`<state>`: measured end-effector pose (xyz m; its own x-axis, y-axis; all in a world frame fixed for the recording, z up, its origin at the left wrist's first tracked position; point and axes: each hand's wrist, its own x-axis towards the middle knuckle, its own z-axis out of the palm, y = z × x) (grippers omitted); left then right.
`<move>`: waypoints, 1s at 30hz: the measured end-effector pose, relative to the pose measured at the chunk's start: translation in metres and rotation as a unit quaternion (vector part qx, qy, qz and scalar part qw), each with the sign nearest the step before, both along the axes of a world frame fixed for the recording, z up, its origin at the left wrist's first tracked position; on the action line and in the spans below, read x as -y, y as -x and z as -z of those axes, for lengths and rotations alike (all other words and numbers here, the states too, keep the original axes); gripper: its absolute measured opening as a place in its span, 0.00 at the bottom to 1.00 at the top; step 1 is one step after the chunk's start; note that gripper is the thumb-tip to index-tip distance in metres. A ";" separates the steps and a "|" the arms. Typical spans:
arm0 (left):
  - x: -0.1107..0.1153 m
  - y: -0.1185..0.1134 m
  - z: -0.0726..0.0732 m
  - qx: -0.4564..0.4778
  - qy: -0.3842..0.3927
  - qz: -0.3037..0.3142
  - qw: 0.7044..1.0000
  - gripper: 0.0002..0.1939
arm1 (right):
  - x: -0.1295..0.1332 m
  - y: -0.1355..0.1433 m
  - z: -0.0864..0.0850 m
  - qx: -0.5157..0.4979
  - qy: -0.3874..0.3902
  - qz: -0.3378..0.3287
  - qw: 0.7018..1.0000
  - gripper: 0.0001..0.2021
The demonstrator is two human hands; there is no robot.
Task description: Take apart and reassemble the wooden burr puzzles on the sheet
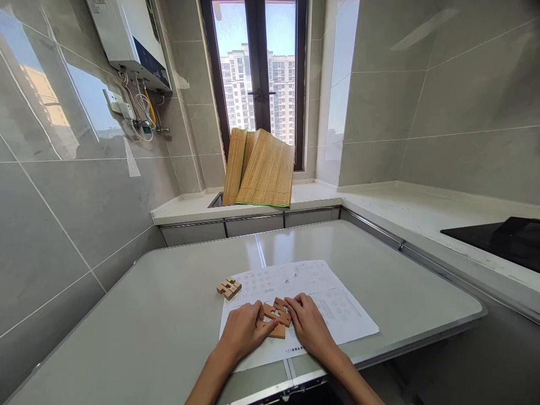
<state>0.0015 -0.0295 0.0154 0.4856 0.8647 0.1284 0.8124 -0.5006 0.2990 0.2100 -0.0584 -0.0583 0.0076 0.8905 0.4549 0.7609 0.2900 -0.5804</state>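
Observation:
Flat brown wooden puzzle pieces with notches lie on a printed white sheet [350, 323] between my hands. My left hand [244, 332] is closed at the left of the group, its thumb resting on the lower wooden piece [277, 331] and its fingertips by the middle wooden piece [276, 315]. My right hand [310, 326] has its fingers curled and pressed together, the tips against the right side of the upper wooden piece [280, 304]. Parts of the pieces are hidden under the fingers. Several paler notched wooden pieces [229, 288] sit together at the sheet's upper left corner.
The sheet lies on a glossy pale table [169, 315] with a metal seam down its middle. Behind is a white counter [314, 191] with bamboo mats [270, 169] leaning at the window. A black hob [498, 239] is on the right counter. A water heater [130, 39] hangs at left.

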 end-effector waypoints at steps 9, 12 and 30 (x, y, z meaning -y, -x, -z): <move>-0.007 0.001 0.006 0.043 -0.052 0.021 0.997 0.21 | -0.003 -0.002 0.002 -0.021 0.005 -0.029 0.999 0.18; -0.007 0.000 0.004 0.085 -0.048 0.076 0.992 0.20 | -0.003 -0.003 0.001 -0.062 0.010 -0.051 0.997 0.18; -0.014 0.025 0.007 0.079 -0.092 0.062 0.991 0.34 | 0.002 -0.004 -0.007 -0.164 0.023 -0.052 0.985 0.16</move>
